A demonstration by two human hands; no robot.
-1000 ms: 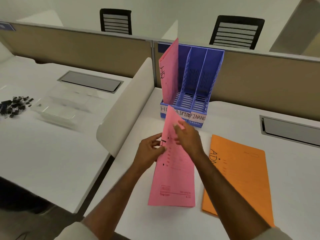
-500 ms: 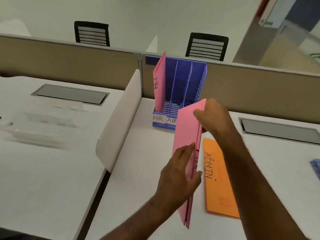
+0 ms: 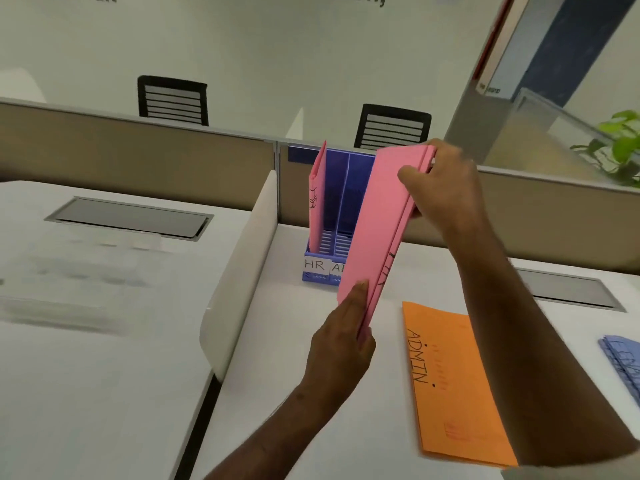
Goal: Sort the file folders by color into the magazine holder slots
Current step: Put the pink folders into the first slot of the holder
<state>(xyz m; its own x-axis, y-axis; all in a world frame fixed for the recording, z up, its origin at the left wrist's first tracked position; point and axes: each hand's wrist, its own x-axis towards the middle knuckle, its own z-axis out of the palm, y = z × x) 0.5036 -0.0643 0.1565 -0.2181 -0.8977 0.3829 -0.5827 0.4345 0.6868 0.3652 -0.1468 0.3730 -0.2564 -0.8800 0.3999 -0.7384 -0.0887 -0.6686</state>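
Observation:
Both hands hold a pink folder tilted up in the air in front of the blue magazine holder. My right hand grips its top edge; my left hand pinches its lower corner. The folder hides the holder's right side. Another pink folder stands upright in the holder's leftmost slot, above a white label reading HR. An orange folder marked ADMIN lies flat on the desk to the right. A blue folder lies at the right edge of view.
A white curved divider separates this desk from the left desk. Beige partition panels run behind the holder. Grey cable hatches sit in both desks. Two black chairs stand beyond, and a green plant is at the far right.
The pink folder has been lifted off the desk and raised higher and further forward, up to the holder. The view has tilted upward, and the blue folder has come into sight at right.

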